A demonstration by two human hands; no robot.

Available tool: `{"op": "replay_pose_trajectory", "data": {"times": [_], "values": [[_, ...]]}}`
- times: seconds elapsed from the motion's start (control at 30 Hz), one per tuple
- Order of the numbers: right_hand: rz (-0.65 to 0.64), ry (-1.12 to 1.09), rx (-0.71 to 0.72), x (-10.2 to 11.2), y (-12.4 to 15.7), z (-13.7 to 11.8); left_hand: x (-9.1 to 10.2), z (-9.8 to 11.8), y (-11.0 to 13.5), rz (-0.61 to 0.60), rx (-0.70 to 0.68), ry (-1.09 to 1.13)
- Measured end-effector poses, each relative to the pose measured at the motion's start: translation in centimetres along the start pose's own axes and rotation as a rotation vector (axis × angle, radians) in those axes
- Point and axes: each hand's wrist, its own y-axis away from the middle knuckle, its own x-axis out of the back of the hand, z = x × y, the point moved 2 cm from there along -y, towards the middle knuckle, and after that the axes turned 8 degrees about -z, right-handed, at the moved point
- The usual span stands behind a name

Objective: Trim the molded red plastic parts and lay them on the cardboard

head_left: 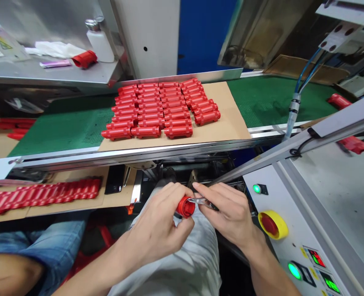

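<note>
My left hand [160, 218] is closed around a red ribbed plastic tube [186, 208], its round open end turned up toward me, above my lap. Pinched in my right hand [231, 209] is a small metal-tipped hand tool [202, 201] with a dark handle; its exact kind is partly hidden by the fingers. The tool's silver tip meets the upper rim of the tube's open end. Beyond my hands, rows of similar red plastic tubes [151, 111] lie side by side on a cardboard sheet [228, 111].
A green conveyor belt [256, 98] runs under the cardboard. At left, a lower shelf holds more red parts [46, 194] and a black phone [114, 179]. A control panel with an emergency stop button [272, 225] stands at right. A co-worker's leg [55, 242] shows at lower left.
</note>
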Motion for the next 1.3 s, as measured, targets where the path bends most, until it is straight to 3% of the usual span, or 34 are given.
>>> {"op": "replay_pose_trajectory", "data": {"times": [0.13,0.2,0.27,0.4,0.57,0.9,1.3], "values": [[0.134,-0.455,-0.360,0.5,0.5,1.3,0.2,-0.1,0.1,-0.029,0.050,0.061],[0.188,-0.503,-0.454,1.2,0.8,1.5,0.4,-0.2,0.2,-0.038,0.068,0.079],[0.148,-0.331,-0.425,1.9,0.8,1.2,0.5,-0.1,0.2,-0.044,0.077,0.093],[0.057,0.136,-0.194,2.3,0.6,-0.9,0.4,0.0,0.3,-0.037,0.075,0.121],[-0.008,0.391,-0.086,1.8,0.6,-3.0,-0.1,-0.4,0.5,-0.025,0.079,0.110],[-0.088,0.629,-0.024,1.9,-0.1,-4.3,-0.5,-0.3,1.1,0.022,0.061,0.009],[-0.022,0.740,-0.030,1.3,0.6,-5.2,-0.7,0.2,1.6,0.032,0.074,-0.027]]}}
